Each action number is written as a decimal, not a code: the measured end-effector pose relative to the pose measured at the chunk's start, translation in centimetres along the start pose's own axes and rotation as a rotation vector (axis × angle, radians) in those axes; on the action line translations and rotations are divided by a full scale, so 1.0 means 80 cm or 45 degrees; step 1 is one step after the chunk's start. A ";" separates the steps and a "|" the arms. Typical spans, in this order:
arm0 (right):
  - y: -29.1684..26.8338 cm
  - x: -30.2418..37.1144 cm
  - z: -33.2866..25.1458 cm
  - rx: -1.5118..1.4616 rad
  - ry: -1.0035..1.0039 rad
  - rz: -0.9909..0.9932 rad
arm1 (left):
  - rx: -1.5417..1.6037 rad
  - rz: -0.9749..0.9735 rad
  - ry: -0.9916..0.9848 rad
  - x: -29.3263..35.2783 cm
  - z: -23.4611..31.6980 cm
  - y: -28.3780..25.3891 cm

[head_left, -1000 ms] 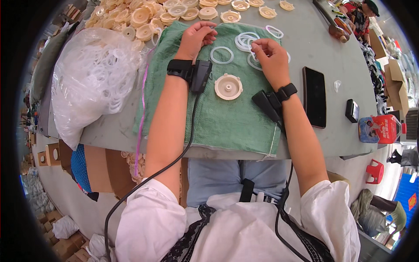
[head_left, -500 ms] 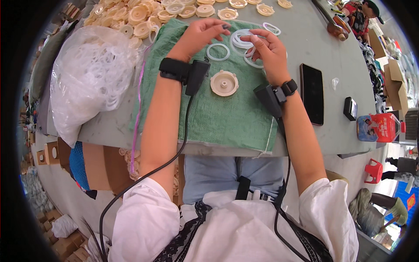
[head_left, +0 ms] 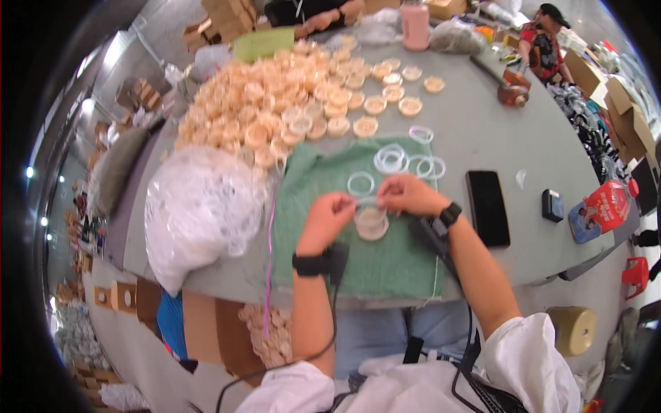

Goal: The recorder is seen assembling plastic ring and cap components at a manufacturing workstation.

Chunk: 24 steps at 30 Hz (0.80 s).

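Observation:
Between my two hands is a translucent white sealing ring [head_left: 368, 201], its far edge and near edge partly blurred. My left hand [head_left: 331, 217] pinches its left side, and my right hand [head_left: 412, 195] pinches the right side. Just below it a round cream plastic cap [head_left: 372, 233] lies on a green woven sheet [head_left: 337, 267]; whether the ring touches the cap I cannot tell. A single loose ring [head_left: 360, 184] rests beyond my hands, and several overlapping rings [head_left: 391, 158] lie farther off to the right.
A big heap of cream caps [head_left: 255, 96] covers the far left of the table. Nearer stands a clear bag of rings [head_left: 200, 210]. On the right are a black phone [head_left: 487, 208], a small black box [head_left: 552, 206] and a red jug [head_left: 606, 206]. Other people sit at the far side.
Both hands have come nearer from the loose rings to the cap, now with a ring held between them. The head view has tilted up, showing more of the far table.

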State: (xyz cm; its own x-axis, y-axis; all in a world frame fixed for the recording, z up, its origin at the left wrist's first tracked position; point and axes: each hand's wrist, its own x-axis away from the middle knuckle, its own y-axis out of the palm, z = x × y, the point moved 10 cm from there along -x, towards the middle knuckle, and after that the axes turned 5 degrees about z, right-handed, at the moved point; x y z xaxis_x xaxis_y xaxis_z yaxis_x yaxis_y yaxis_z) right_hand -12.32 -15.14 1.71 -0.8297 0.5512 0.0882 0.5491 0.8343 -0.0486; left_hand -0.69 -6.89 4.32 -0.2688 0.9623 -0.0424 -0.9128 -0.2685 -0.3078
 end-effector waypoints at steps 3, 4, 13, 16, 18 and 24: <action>0.014 0.015 -0.011 0.136 0.046 -0.066 | -0.060 0.097 -0.039 0.027 -0.008 -0.005; 0.017 0.016 -0.015 0.127 -0.005 -0.078 | -0.097 0.088 -0.102 0.036 -0.010 -0.002; 0.023 0.014 -0.018 0.235 -0.141 -0.112 | -0.113 0.214 -0.082 0.048 -0.034 -0.006; 0.021 0.011 -0.011 0.232 -0.108 -0.150 | -0.152 0.228 -0.027 0.038 -0.041 -0.004; 0.021 0.006 -0.012 0.241 -0.120 -0.156 | -0.171 0.246 -0.009 0.038 -0.040 -0.008; 0.017 -0.008 0.005 0.199 -0.019 -0.160 | -0.116 0.203 0.032 0.036 -0.035 -0.007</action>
State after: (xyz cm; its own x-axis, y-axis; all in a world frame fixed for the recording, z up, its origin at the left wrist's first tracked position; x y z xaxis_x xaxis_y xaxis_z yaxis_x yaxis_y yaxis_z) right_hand -11.09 -14.38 1.22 -0.8928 0.4416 0.0888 0.4197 0.8871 -0.1920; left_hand -0.08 -3.88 1.68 -0.3987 0.9090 -0.1212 -0.8275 -0.4136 -0.3797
